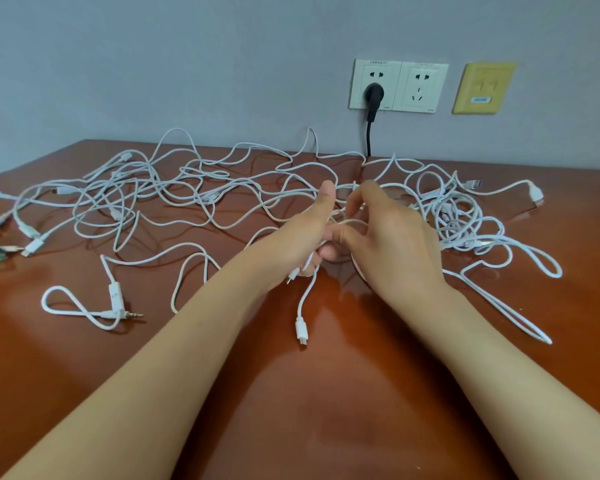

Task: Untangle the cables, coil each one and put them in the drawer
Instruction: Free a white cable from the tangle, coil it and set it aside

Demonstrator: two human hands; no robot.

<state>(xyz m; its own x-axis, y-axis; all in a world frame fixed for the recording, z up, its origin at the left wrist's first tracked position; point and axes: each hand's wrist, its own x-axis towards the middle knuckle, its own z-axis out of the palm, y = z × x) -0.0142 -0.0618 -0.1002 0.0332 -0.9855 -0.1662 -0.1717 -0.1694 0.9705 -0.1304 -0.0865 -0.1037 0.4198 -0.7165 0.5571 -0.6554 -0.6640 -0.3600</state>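
White cables [205,197] tangled across wooden desk [326,393], left hand [298,233] gripping one strand as anchor while right hand [392,244] pinches loops, apparently to tease it free

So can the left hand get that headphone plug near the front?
Probably yes: the plug lies uncovered on the table, left of the left hand, though it grips a cable now.

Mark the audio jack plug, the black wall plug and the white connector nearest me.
audio jack plug [136,314]: head view, on its metal tip.
black wall plug [373,92]: head view, on its round body.
white connector [300,328]: head view, on its white housing.
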